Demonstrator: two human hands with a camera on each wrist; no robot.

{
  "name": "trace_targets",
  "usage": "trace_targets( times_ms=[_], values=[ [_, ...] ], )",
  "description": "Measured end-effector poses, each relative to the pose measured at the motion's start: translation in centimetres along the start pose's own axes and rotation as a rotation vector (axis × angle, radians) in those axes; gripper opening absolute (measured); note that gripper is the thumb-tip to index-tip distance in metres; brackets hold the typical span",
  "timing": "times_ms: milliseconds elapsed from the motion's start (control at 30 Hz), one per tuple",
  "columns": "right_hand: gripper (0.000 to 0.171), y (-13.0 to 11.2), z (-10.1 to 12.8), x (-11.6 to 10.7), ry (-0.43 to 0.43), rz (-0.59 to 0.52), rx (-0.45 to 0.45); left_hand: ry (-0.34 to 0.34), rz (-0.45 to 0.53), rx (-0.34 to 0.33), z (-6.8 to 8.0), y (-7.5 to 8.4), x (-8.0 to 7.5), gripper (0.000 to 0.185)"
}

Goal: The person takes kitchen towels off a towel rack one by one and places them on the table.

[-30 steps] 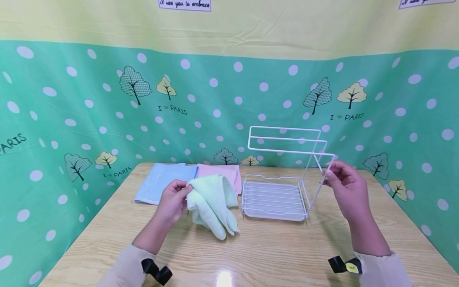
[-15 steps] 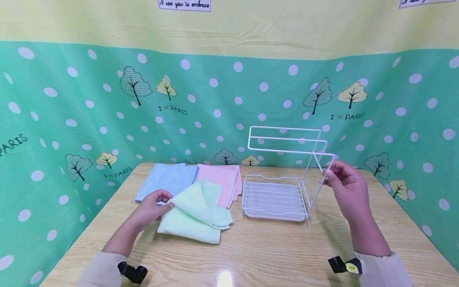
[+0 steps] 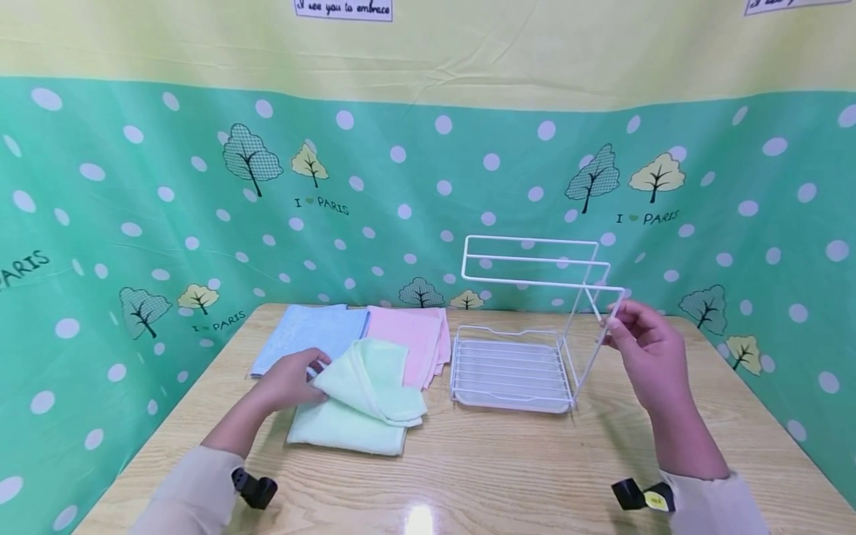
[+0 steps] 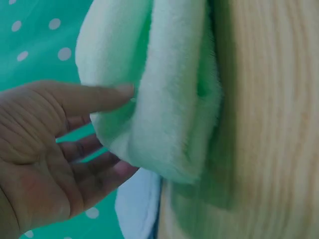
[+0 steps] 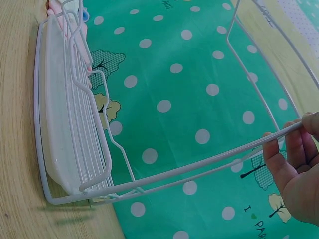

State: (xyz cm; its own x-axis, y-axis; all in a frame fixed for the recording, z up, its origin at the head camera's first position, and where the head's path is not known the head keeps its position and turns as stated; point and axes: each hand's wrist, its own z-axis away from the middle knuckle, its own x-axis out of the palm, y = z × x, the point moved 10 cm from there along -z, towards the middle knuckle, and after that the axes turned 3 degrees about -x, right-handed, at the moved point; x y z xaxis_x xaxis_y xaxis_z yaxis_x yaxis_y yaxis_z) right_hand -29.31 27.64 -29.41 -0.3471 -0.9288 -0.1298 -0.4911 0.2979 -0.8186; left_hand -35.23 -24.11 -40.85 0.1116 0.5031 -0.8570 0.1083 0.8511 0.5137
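Observation:
On the table at centre-left lies a pale green towel (image 3: 348,427), folded, with its upper flap turned up into a loose corner. My left hand (image 3: 294,380) is at that corner, thumb and fingers spread apart around it. In the left wrist view the thumb (image 4: 107,97) is straight against a fold of the towel (image 4: 169,99), and the other fingers reach behind it. My right hand (image 3: 647,353) pinches the upright side rod of a white wire rack (image 3: 511,282). In the right wrist view the fingertips (image 5: 271,144) curl around the rod.
A folded blue towel (image 3: 310,331) and a folded pink towel (image 3: 408,334) lie at the back left. The rack's base holds a pale drip tray (image 3: 511,371) under its wires. A green dotted curtain (image 3: 428,186) hangs close behind the wooden table (image 3: 495,475).
My left hand has lowered the bunched green towel onto the table, where it now lies flatter. The thumb and fingers have spread at its corner. The right hand and rack stay still.

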Motion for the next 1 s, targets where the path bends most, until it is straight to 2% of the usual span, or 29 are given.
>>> trace_targets(
  times_ms=[100, 200, 400, 500, 600, 700, 867, 1000],
  values=[
    [0.021, 0.0, -0.1, 0.0, 0.000, -0.004, -0.002, -0.019, 0.020, 0.068, -0.4, 1.7, -0.1, 0.073],
    [0.021, 0.0, -0.1, 0.0, -0.003, -0.023, -0.004, -0.045, 0.037, 0.099, -0.7, 2.6, -0.1, 0.082],
    [0.020, -0.1, 0.0, 0.1, -0.006, -0.034, -0.013, -0.047, 0.160, 0.066, -2.0, 1.6, -0.3, 0.054],
    [0.020, -0.1, 0.0, 0.1, -0.004, -0.017, -0.010, -0.061, 0.260, 0.008, -2.5, 0.4, -0.3, 0.044],
    [0.021, 0.0, 0.1, 0.0, -0.003, -0.001, -0.002, -0.099, 0.373, -0.105, -2.9, -1.0, 0.3, 0.036],
    [0.021, 0.0, 0.1, 0.0, -0.004, 0.007, 0.000, -0.137, 0.445, -0.221, -3.0, -2.6, 1.0, 0.034],
    [0.021, -0.1, 0.1, 0.1, -0.006, 0.005, -0.005, -0.153, 0.463, -0.349, -3.0, -4.6, 1.3, 0.043],
    [0.021, -0.1, 0.1, 0.1, -0.005, 0.008, -0.011, -0.157, 0.450, -0.368, -3.0, -5.4, 1.3, 0.046]
  ],
)
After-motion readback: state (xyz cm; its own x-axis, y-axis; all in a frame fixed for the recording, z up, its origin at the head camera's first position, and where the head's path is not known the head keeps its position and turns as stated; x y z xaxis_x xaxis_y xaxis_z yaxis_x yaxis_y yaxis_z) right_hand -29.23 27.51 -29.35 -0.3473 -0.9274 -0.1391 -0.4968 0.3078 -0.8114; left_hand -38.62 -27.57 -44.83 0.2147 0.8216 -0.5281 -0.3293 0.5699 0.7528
